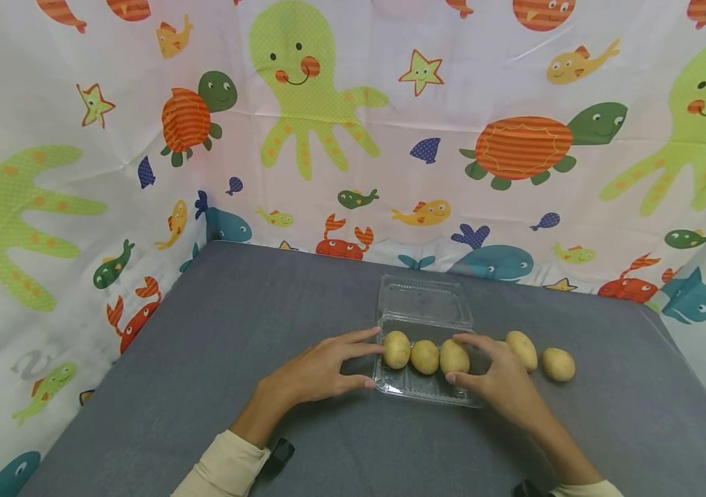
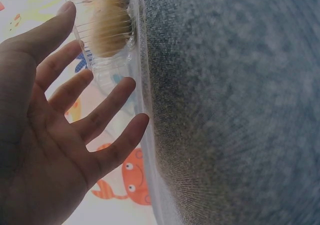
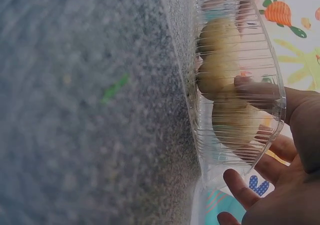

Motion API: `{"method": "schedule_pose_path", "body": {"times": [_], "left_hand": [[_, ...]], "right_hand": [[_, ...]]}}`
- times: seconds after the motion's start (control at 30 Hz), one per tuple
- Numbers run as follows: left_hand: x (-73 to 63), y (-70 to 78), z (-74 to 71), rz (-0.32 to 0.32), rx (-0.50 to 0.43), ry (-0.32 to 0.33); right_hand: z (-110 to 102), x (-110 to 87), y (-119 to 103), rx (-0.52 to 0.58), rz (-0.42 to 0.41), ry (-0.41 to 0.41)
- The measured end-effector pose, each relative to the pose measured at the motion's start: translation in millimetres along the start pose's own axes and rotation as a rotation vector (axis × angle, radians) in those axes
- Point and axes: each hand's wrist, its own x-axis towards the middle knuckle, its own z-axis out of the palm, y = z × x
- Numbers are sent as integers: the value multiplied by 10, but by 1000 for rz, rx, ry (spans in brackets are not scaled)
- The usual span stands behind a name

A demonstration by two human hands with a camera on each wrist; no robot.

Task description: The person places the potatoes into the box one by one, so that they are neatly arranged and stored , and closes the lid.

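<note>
A clear plastic clamshell container [image 1: 427, 395] lies on the grey cloth with its lid [image 1: 425, 301] folded back. Three potatoes sit in a row inside it: a left one [image 1: 396, 349], a middle one [image 1: 424, 357] and a right one [image 1: 455, 357]. My right hand [image 1: 502, 376] reaches over the container's right wall and holds the right potato between thumb and fingers; in the right wrist view that potato [image 3: 235, 125] shows through the ribbed wall. My left hand [image 1: 321, 369] is at the container's left edge, its fingers [image 2: 107, 110] spread and holding nothing.
Two more potatoes lie on the cloth right of the container, one [image 1: 522, 351] partly behind my right hand and another [image 1: 558, 364] farther right. A curtain [image 1: 353, 103] printed with sea animals stands behind and beside the grey table [image 1: 234, 304].
</note>
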Motion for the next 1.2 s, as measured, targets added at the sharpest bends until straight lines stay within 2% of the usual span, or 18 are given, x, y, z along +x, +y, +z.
{"method": "schedule_pose_path", "body": {"times": [0.47, 0.8, 1.2], "left_hand": [[-1, -5, 7, 7, -6, 2], [-3, -9, 6, 6, -8, 0], [6, -9, 15, 6, -15, 0]], "right_hand": [[17, 52, 29, -42, -48, -16], [30, 48, 30, -84, -33, -19], [35, 33, 12, -77, -16, -31]]}}
